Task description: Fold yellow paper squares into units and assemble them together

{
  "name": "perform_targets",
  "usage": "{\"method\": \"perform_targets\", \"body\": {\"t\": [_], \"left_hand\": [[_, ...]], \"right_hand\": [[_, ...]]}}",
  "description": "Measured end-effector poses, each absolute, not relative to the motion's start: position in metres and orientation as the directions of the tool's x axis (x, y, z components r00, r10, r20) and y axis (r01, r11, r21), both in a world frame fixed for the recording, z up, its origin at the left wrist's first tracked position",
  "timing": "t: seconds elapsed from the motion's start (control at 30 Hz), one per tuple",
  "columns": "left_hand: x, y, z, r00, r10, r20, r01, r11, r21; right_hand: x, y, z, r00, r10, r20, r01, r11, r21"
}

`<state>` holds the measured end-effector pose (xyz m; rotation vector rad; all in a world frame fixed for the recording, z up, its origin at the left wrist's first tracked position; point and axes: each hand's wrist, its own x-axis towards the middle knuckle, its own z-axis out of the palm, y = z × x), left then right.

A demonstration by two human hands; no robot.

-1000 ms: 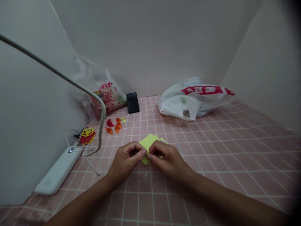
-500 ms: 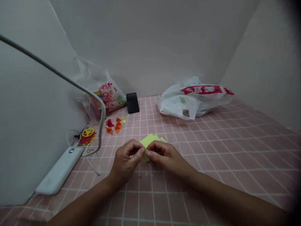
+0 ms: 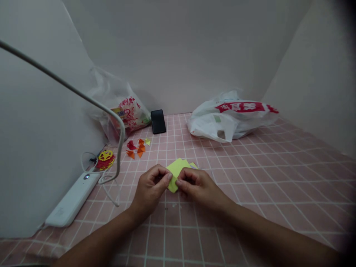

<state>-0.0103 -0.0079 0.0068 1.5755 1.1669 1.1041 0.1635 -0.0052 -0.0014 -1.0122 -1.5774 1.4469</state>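
Between my hands is a small piece of yellow paper, pinched on its left by my left hand and on its right by my right hand. Thumbs and forefingers are closed on it, and the other fingers curl under, partly hidden. Just behind lie more yellow paper sheets, overlapping and partly covered by my hands. Where the held piece ends and those sheets begin is hard to make out. Farther off to the left sit several small folded paper shapes in orange, red and yellow.
A white power bank with a looped cable lies at left, beside red and yellow cut-out discs. A thick grey cable crosses the upper left. Behind stand a plastic bag, a black phone and a white bag.
My fingertips have drawn slightly apart, and more of the yellow paper shows between them. The whole view has shifted a little.
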Motion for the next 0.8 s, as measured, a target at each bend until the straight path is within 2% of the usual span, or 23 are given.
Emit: {"method": "perform_targets", "body": {"t": [0.2,0.4,0.5,0.67,0.8], "left_hand": [[-0.0096,-0.0065,0.0072,0.254,0.964,0.081,0.106,-0.111,0.988],[-0.0075,-0.0051,0.0025,0.19,0.982,0.002,0.033,-0.008,0.999],[-0.0088,-0.004,0.0039,0.24,0.971,-0.009,0.05,-0.003,0.999],[-0.0097,-0.0074,0.0073,0.263,0.951,0.164,0.182,-0.216,0.959],[-0.0058,-0.0115,0.0043,0.232,0.967,0.104,0.015,-0.111,0.994]], "right_hand": [[0.1623,-0.0056,-0.0051,-0.423,0.906,0.025,0.061,0.055,-0.997],[0.161,-0.0064,-0.0106,-0.443,0.893,-0.084,0.024,-0.082,-0.996],[0.1603,-0.0056,-0.0106,-0.43,0.902,-0.028,0.012,-0.025,-1.0],[0.162,-0.0059,-0.0061,-0.373,0.925,0.073,0.01,0.083,-0.997],[0.1644,-0.0081,-0.0021,-0.28,0.946,0.161,-0.041,0.156,-0.987]]}}
